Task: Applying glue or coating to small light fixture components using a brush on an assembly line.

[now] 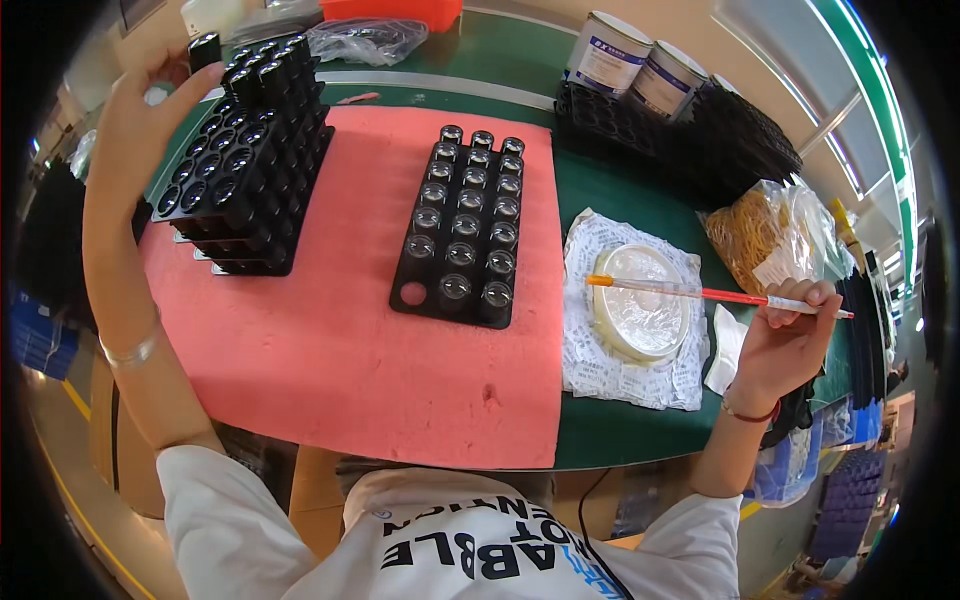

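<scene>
My left hand [140,125] is raised at the far left, its thumb and fingers closed around a small black cylindrical part [204,50]. Just beside it stands a stack of black trays [255,205], whose top tray carries glossy round cups, with more black cylinders at its far end. On my right, my right hand [790,340] grips a slender red stick [735,296] with an orange tip. The stick points left over a round, shallow dish [645,335] of pale, clear-looking contents. A separate black tray [412,270] in the middle holds rows of clear domed pieces.
A pink mat [400,390] covers much of the green table [625,440]. Under the dish lies a printed paper sheet [580,380], with a folded white tissue [725,345] alongside. Cans [610,60], black trays [610,125] and a bag of rubber bands [755,235] stand at back right.
</scene>
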Motion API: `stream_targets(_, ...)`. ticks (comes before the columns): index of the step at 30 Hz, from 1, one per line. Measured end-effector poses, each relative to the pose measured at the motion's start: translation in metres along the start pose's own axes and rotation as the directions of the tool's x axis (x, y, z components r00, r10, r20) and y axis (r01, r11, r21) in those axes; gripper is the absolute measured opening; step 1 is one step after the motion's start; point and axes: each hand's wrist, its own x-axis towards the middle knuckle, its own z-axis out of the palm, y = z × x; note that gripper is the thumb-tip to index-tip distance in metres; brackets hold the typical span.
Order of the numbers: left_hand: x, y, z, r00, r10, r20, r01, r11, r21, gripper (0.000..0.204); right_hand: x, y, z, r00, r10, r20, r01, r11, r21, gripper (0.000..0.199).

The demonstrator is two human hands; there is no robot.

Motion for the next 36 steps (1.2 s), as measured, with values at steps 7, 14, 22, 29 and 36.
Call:
stream_targets(7,0.015,-0.075,0.013,0.906,-0.152,0.394,0.258,0.938,-0.23,0.025,0.0,0.0,0.002,1.0,0.004,0.014,-0.005,1.0,0.027,0.025)
stream_targets(14,0.019,-0.09,0.02,0.913,-0.127,0.388,0.222,0.952,-0.211,0.024,-0.002,0.001,0.002,1.0,0.004,0.027,-0.004,1.0,0.006,0.025)
stream_targets(22,0.02,-0.074,0.022,0.905,-0.22,0.364,0.264,0.962,-0.074,0.025,-0.002,0.001,0.002,0.998,-0.026,0.057,0.028,0.998,-0.049,0.025)
stream_targets(29,0.021,-0.077,0.013,0.879,-0.202,0.431,0.256,0.964,-0.07,0.03,-0.003,-0.001,0.004,1.0,0.008,0.012,-0.008,1.0,0.002,0.025)
stream_targets(36,-0.027,0.041,0.006,0.993,-0.078,-0.089,0.097,0.968,0.233,0.028,-0.004,0.002,0.001,0.997,-0.082,-0.013,0.08,0.991,-0.11,0.026)
